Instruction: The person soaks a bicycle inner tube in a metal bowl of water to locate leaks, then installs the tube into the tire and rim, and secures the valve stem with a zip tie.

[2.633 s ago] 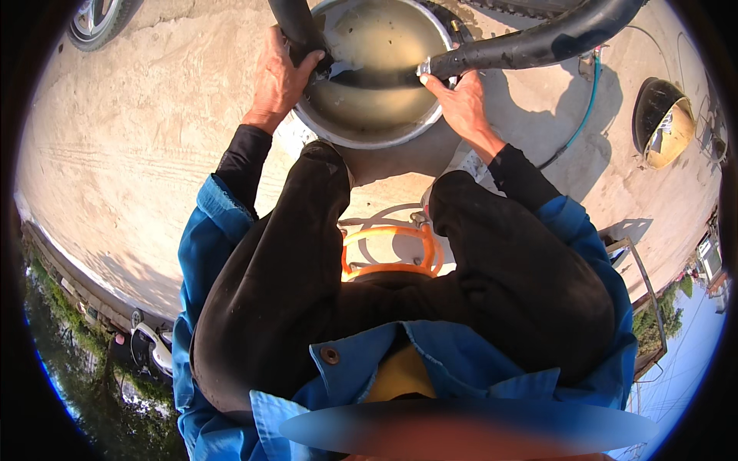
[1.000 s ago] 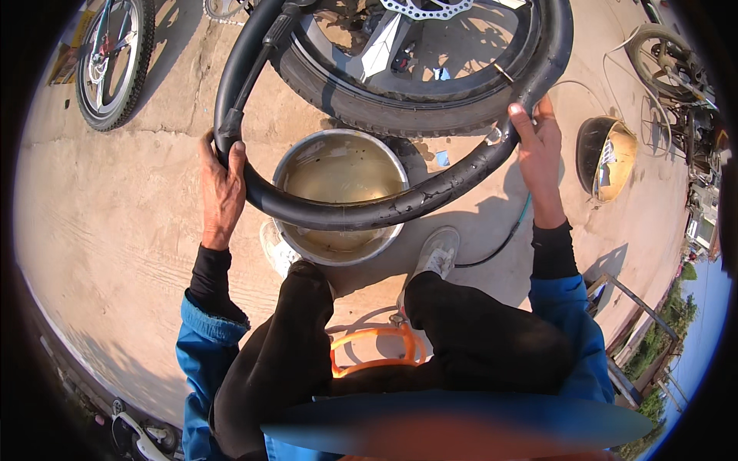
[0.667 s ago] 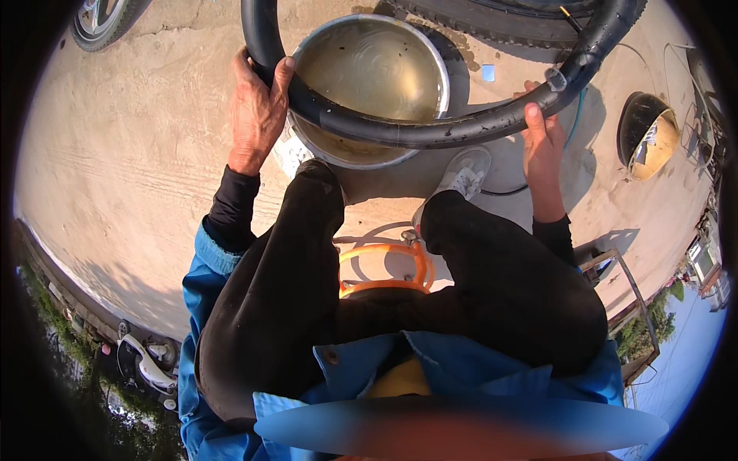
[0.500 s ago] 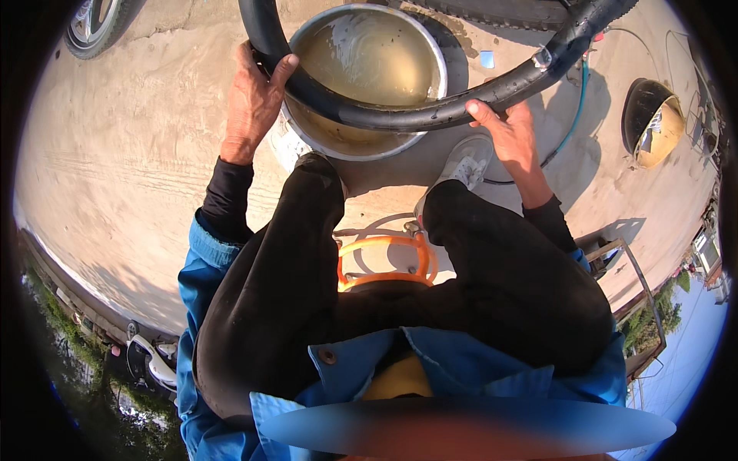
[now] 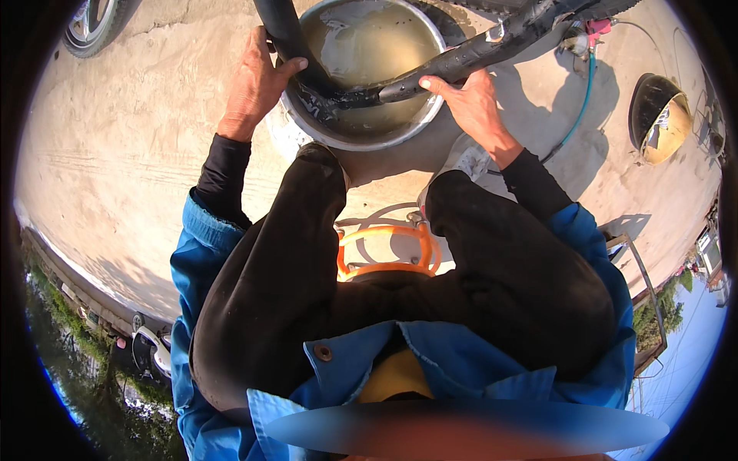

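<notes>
A thick black inner tube [image 5: 480, 55] curves down into a round metal basin [image 5: 361, 146] of murky water [image 5: 369, 46] on the ground between my feet. Its lowest stretch dips under the water near the basin's close side. My left hand [image 5: 257, 84] is closed round the tube's left side, thumb on top, at the basin's left rim. On the right side, my right hand [image 5: 475, 107] grips the tube over the right rim, its thumb lying along the top and the other fingers mostly hidden beneath. A pale patch shows on the tube beyond my right hand.
Behind the basin lies a knobbly tyre [image 5: 492, 4]. A teal hose [image 5: 588, 96] with a pink-red fitting [image 5: 598, 29] runs along the right. Farther right sits a black and tan bowl-shaped container [image 5: 659, 119]. An orange stool [image 5: 384, 230] shows between my legs; a wheel [image 5: 96, 27] stands far left.
The tube has come down from above the basin so that its near curve is in the water. My right hand has moved left and farther away; my left has shifted slightly away.
</notes>
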The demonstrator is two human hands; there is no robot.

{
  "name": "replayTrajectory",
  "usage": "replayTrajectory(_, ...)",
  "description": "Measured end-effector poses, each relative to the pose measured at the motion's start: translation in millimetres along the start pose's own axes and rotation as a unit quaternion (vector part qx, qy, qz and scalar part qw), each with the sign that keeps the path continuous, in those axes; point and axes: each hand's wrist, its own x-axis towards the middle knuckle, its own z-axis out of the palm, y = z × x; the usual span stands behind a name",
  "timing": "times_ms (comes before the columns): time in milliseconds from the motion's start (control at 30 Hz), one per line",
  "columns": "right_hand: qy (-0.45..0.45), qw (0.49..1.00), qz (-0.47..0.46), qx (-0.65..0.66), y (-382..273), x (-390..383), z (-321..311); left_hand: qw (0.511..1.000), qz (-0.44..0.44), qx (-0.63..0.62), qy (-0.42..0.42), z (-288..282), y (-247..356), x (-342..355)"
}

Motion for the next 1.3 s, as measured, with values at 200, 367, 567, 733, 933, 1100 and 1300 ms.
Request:
replayTrajectory(200, 0.049, 0.997, -0.041, -0.046, 9, 11, 9, 0.999, 0.0, -0.047, -0.001, 3, -1, 2)
replayTrajectory(367, 0.01, 0.999, 0.011, -0.034, 11, 14, 10, 0.999, -0.027, -0.029, -0.015, 5, 1, 3)
replayTrajectory(567, 0.033, 0.997, -0.031, -0.058, 16, 16, 17, 1.0, 0.001, -0.022, 0.001, 12, -3, 3)
replayTrajectory(733, 0.039, 0.995, -0.047, -0.079, 23, 20, 20, 0.999, 0.021, -0.027, 0.017, 19, -6, 2)
replayTrajectory(933, 0.059, 0.991, -0.072, -0.091, 32, 22, 25, 1.0, 0.009, -0.003, 0.018, 24, -12, 3)
replayTrajectory(1100, 0.072, 0.986, -0.087, -0.119, 39, 23, 27, 0.999, 0.019, 0.013, 0.041, 32, -19, 4)
replayTrajectory(1300, 0.074, 0.987, -0.084, -0.117, 41, 23, 29, 0.998, 0.022, 0.024, 0.05, 36, -18, 1)
